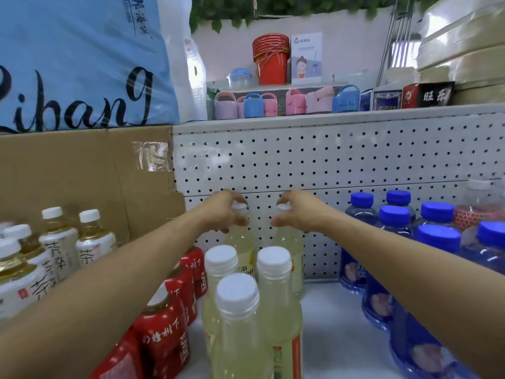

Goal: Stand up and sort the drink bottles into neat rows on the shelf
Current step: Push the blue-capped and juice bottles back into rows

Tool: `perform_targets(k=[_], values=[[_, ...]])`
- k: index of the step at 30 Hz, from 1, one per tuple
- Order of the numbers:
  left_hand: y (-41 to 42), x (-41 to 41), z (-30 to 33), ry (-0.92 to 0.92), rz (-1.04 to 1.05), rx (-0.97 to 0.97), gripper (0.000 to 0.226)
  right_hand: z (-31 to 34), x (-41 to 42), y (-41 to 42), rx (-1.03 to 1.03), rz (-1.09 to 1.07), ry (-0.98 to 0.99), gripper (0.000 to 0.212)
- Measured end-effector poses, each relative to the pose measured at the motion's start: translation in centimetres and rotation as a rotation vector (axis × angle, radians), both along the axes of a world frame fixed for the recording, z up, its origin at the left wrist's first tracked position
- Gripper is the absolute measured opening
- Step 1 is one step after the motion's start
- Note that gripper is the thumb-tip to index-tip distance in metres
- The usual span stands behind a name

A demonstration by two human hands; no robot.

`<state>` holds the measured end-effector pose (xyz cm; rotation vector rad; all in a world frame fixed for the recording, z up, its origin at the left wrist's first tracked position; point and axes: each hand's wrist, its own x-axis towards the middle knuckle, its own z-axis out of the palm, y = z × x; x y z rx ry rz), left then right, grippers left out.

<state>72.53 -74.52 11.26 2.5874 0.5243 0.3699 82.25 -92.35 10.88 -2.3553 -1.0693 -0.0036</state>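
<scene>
Pegboard-backed shelf (328, 310), frame centre: left hand (226, 207) and right hand (297, 207) each grip a back-row pale bottle's cap (240, 207). Full, heavy, smooth plastic; neck grip looks safest.

Clear glossy plastic bottles w/ matt white caps (237, 292) below left hand (228, 210); matt perforated metal backboard (341, 160) behind; rough brown cardboard (82, 173) to its left.
</scene>
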Motion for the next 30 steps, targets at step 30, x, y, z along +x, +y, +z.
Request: perform_targets(k=[30], values=[[-1.8, 3.3, -1.2, -0.112, -0.224, -0.032, 0.047, -0.5, 2.1, -0.4, 0.024, 0.021, -0.066, 0.04]])
